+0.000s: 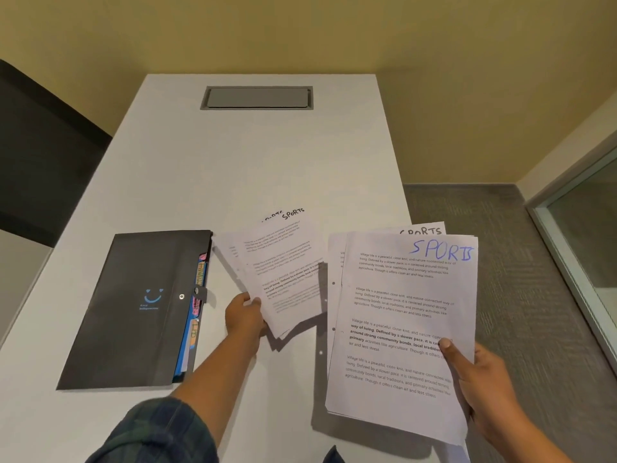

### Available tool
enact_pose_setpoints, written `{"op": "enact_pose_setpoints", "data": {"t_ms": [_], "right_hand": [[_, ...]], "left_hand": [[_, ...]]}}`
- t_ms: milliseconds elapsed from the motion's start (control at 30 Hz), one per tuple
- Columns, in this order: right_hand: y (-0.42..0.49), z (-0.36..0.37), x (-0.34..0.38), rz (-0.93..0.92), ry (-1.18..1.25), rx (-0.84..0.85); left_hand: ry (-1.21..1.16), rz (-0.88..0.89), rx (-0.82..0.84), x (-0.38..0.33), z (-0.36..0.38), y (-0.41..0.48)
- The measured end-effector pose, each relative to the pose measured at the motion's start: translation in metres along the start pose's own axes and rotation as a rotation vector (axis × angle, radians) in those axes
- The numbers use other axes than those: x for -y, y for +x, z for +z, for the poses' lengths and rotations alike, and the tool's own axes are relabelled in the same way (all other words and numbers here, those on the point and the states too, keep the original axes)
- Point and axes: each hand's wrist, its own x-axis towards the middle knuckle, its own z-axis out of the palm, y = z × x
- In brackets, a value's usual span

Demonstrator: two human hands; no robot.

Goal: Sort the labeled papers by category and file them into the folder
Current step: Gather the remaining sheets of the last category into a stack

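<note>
My left hand (243, 315) grips the near edge of a small fanned set of white papers (283, 272) labeled "SPORTS" in black, just over the table. My right hand (480, 385) holds a thicker stack of papers (397, 329) above the table's right edge, thumb pressed on the top sheet; that sheet reads "SPORTS" in blue, and a sheet behind it also shows "SPORTS". A black folder (133, 309) with a blue smiley and a snap button lies closed on the table to the left, coloured tab dividers showing along its right edge.
The white table (233, 168) runs away from me and has a grey cable hatch (257, 97) near its far end. A dark chair (40, 162) stands on the left. Grey carpet (494, 248) and a glass panel (587, 235) lie to the right.
</note>
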Motion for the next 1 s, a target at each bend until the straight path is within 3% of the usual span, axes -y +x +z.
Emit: {"op": "enact_pose_setpoints", "data": {"t_ms": [300, 500, 767, 1000], "right_hand": [[-0.004, 0.021, 0.052, -0.126, 0.053, 0.135], [0.003, 0.042, 0.069, -0.171, -0.013, 0.237], [-0.007, 0.05, 0.062, -0.163, -0.03, 0.29], [-0.019, 0.051, 0.061, -0.165, 0.023, 0.365]], "left_hand": [[-0.03, 0.177, 0.178, -0.006, -0.023, -0.08], [-0.205, 0.206, 0.325, -0.023, -0.03, -0.129], [-0.188, 0.314, 0.332, -0.036, -0.049, -0.147], [-0.264, 0.292, 0.305, -0.039, -0.056, -0.15]]}}
